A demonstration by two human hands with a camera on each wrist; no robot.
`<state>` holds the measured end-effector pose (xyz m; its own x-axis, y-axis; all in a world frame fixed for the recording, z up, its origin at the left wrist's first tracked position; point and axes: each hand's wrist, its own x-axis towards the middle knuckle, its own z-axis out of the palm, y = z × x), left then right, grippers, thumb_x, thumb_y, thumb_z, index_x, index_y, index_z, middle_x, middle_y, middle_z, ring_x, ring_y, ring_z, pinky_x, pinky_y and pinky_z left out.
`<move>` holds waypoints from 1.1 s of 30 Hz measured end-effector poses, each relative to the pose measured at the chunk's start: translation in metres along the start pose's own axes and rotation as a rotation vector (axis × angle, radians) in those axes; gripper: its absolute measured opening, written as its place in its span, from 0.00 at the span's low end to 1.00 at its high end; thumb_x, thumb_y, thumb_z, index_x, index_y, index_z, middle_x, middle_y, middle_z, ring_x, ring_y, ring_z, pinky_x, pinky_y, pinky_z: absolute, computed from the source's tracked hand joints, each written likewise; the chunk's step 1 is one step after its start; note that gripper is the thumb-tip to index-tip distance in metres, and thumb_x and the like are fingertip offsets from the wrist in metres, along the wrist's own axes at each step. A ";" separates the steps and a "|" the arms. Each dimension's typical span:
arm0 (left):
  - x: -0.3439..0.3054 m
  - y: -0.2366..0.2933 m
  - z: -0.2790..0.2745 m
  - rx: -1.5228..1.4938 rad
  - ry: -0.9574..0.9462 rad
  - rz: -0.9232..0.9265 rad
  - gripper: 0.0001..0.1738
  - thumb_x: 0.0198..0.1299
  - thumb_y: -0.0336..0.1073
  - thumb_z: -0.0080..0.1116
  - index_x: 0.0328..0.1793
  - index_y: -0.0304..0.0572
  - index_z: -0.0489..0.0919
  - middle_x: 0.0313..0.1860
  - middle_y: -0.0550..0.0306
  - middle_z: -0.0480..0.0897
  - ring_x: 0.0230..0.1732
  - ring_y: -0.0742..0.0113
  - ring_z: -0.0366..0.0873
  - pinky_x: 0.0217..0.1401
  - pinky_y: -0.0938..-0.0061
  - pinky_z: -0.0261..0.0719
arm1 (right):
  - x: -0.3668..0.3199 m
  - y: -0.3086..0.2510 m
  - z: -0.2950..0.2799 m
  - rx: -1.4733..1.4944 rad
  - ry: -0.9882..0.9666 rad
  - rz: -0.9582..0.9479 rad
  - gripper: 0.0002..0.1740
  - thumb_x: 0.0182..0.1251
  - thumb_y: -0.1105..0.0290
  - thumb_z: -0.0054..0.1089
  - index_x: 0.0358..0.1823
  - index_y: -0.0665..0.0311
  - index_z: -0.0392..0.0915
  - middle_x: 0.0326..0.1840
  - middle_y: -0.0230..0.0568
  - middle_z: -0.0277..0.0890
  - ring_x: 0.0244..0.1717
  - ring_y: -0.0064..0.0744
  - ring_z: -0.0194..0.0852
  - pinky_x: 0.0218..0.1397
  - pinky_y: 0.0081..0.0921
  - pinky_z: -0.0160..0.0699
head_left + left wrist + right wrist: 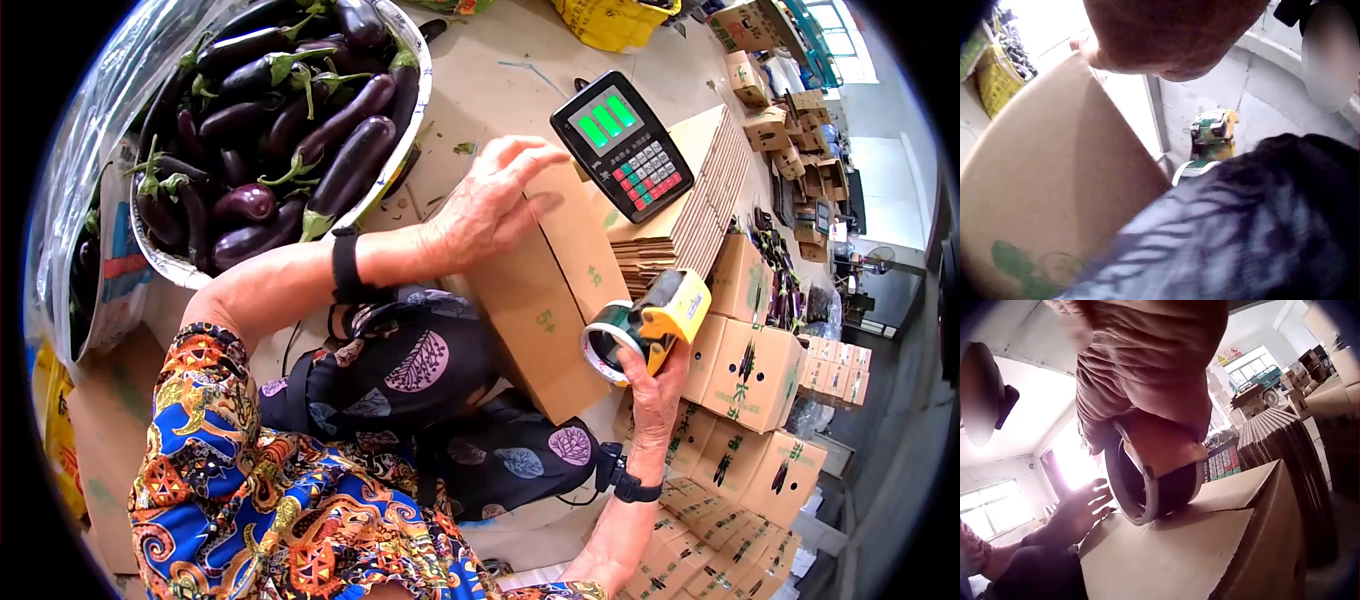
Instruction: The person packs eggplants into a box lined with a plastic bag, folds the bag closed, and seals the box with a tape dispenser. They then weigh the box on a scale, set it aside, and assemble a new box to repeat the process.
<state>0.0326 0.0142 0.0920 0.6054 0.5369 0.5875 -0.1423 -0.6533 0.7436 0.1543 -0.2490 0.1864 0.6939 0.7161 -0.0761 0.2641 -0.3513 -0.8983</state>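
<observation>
A brown carton [535,325] with green print lies between the person's knees, its flaps folded down along a seam. The left hand [492,205] is at its far end, fingers extended and spread over the edge; the left wrist view has this hand [1172,40] above the carton's side [1054,169]. In the right hand [658,385] is a yellow tape dispenser [672,312], gripped by thumb and fingers, over the carton's right side. The right wrist view shows the tape roll [1141,487] against or just above the carton top [1166,556], partly hidden by the right hand [1147,369].
A scale display [625,145] stands beyond the carton, beside stacked flat cardboard [690,190]. At the upper left is a large basin [425,80] of eggplants. Packed cartons [750,375] are piled at the right, and a yellow bag [610,22] lies at the top.
</observation>
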 end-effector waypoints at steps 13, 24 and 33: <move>0.025 0.052 0.015 -1.106 -0.725 -0.789 0.22 0.69 0.50 0.53 0.53 0.38 0.79 0.39 0.61 0.85 0.43 0.74 0.82 0.48 0.76 0.78 | -0.005 0.005 0.004 -0.066 -0.008 0.075 0.44 0.54 0.71 0.78 0.69 0.65 0.61 0.59 0.39 0.73 0.56 0.30 0.74 0.61 0.29 0.75; 0.019 0.047 0.028 -0.941 -0.707 -0.682 0.20 0.67 0.41 0.59 0.57 0.32 0.77 0.42 0.54 0.85 0.45 0.71 0.80 0.51 0.72 0.79 | -0.010 0.049 -0.027 0.459 0.193 0.197 0.40 0.55 0.68 0.77 0.69 0.63 0.66 0.55 0.35 0.77 0.53 0.29 0.78 0.61 0.28 0.76; 0.019 0.087 0.044 -0.620 -0.530 -0.231 0.31 0.50 0.45 0.73 0.51 0.32 0.73 0.33 0.50 0.78 0.36 0.56 0.79 0.39 0.63 0.80 | -0.015 0.020 -0.011 0.549 0.202 0.105 0.42 0.57 0.69 0.76 0.72 0.61 0.62 0.61 0.36 0.74 0.59 0.32 0.76 0.65 0.32 0.75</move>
<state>0.0665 -0.0558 0.1535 0.9371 0.1989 0.2868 -0.2797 -0.0635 0.9580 0.1569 -0.2731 0.1746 0.8257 0.5463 -0.1405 -0.1601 -0.0120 -0.9870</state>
